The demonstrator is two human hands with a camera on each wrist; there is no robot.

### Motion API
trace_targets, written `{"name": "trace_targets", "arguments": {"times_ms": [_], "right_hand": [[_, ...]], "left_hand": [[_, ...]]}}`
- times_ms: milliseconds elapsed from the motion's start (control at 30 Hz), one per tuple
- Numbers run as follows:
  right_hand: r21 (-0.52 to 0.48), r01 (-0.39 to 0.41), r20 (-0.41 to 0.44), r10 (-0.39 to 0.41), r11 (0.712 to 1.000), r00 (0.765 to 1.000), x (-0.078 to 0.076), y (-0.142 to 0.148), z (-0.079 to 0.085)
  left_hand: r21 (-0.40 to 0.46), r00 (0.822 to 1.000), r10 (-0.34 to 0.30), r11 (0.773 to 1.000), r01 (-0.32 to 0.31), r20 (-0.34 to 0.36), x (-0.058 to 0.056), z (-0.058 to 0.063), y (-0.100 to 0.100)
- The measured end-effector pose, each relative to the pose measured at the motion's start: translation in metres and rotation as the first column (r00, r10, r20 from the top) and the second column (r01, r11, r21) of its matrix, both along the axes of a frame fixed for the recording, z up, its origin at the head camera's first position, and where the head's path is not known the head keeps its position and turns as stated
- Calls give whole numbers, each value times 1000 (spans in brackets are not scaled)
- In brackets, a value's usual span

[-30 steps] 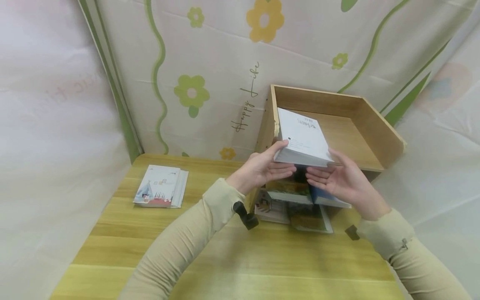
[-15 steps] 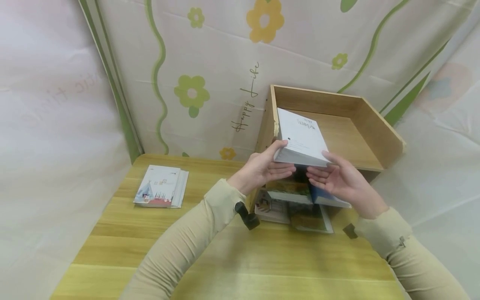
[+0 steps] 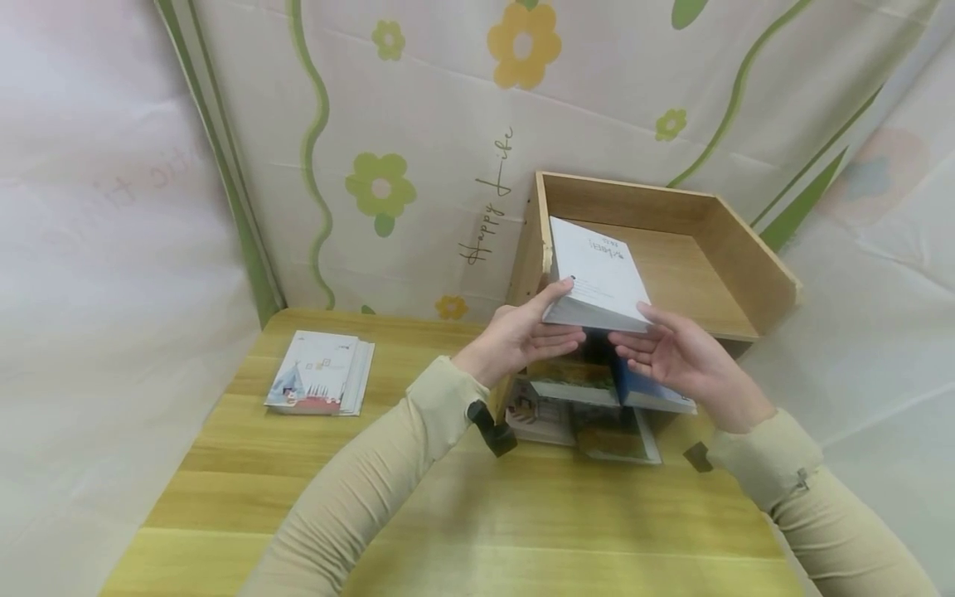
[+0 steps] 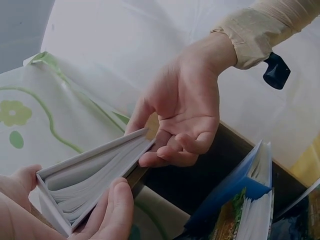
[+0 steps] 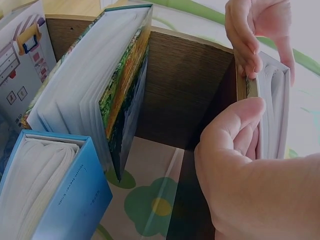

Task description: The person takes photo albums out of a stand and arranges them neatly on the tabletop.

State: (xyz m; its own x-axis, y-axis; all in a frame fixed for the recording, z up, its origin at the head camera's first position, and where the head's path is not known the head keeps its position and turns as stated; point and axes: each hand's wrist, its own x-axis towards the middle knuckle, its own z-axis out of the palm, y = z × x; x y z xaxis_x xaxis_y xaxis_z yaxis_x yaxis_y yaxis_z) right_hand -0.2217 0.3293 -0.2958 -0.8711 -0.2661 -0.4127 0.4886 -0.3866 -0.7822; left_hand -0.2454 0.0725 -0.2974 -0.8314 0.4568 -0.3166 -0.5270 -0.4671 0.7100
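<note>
The white book (image 3: 599,267) is held at the left front of the wooden shelf (image 3: 697,278)'s top, its near end pinched by the left hand (image 3: 516,336) and the right hand (image 3: 688,356), thumbs above and fingers beneath.

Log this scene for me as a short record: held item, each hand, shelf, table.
Held item: white book, at the shelf's front left; whether it rests on the wood is unclear
Left hand: left hand grips the near left corner, thumb on the cover
Right hand: right hand holds the near right corner
Shelf: wooden shelf, with a blue book among others below its top level
Table: wooden table, with a small book pile at left, tent picture on top
</note>
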Motion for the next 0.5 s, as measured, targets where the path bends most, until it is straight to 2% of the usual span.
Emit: {"name": "trace_targets", "arguments": {"times_ms": [267,500], "right_hand": [[4,2,-5,-2,1000,1000,-1,0,-1],[4,33,-34,-33,999,999,2,-4,-2]], "left_hand": [[-22,1000,13,1000,-13,-22,-1,0,2],[-50,995,23,998,-28,-93,3,-4,3]]}}
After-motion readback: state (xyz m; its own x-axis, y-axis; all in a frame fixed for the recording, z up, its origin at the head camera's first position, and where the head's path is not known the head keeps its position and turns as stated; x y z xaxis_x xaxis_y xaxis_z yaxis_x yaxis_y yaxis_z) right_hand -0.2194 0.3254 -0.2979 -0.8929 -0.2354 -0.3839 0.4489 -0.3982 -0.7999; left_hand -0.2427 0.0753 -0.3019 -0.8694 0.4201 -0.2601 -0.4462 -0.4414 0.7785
